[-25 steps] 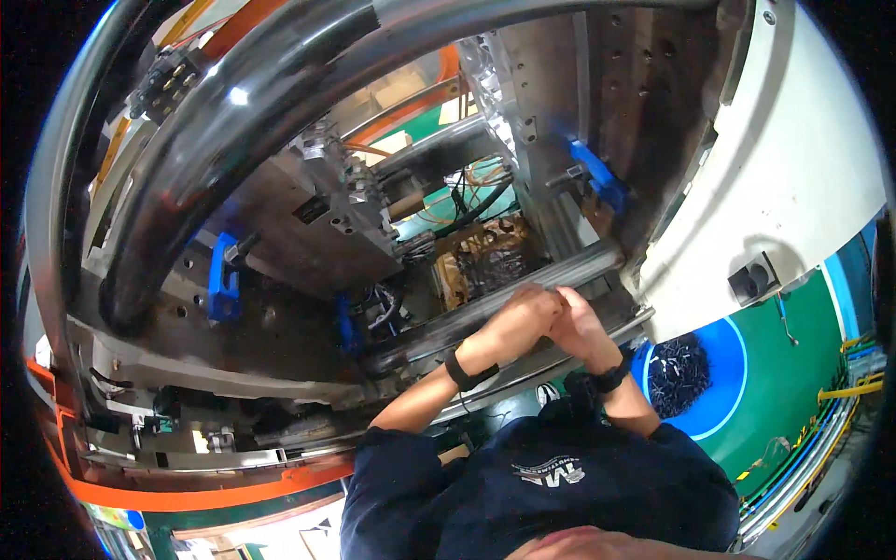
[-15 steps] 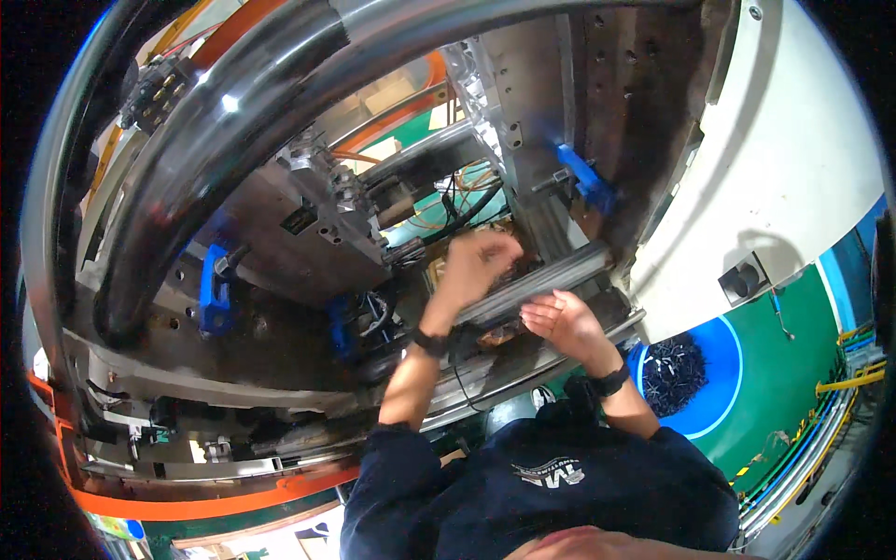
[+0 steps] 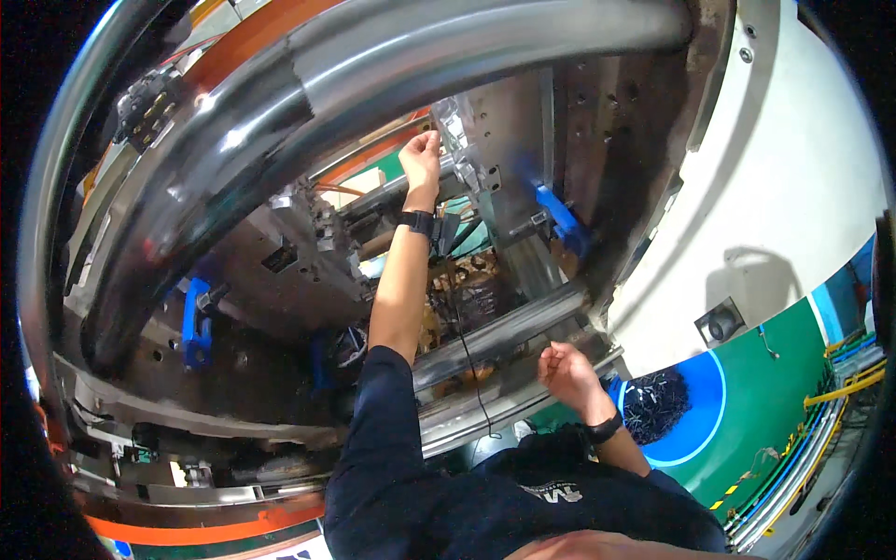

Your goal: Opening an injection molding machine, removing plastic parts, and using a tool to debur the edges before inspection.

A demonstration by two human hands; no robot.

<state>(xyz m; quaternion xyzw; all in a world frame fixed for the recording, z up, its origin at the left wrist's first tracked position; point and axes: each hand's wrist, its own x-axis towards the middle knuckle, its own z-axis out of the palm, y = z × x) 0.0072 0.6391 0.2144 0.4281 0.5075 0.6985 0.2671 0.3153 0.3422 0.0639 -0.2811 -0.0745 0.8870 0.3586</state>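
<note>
My left hand (image 3: 422, 159) is raised between the machine's two upright halves. Its fingers are closed in a pinch beside the shiny metal mould block (image 3: 464, 149) on the right half; anything held in them is too small to make out. My right hand (image 3: 567, 375) hovers lower down, in front of the horizontal steel bar (image 3: 509, 329). Its fingers are loosely curled and not closed, with nothing visible in them. Facing the right block, the left mould half (image 3: 322, 219) carries metal fittings. A thin black cord (image 3: 467, 350) hangs down by my left arm.
A thick dark curved tube (image 3: 401, 56) arches over the opening. Blue clamps (image 3: 198, 322) sit on both mould halves. At right stand a white machine panel (image 3: 709, 215) and a blue tub (image 3: 714, 397) of small black pieces (image 3: 656, 406). An orange rail (image 3: 205, 525) runs along the lower left.
My left hand has moved up and away, from above the steel bar to beside the right mould block. My right hand has drawn back slightly, and its fingers have curled.
</note>
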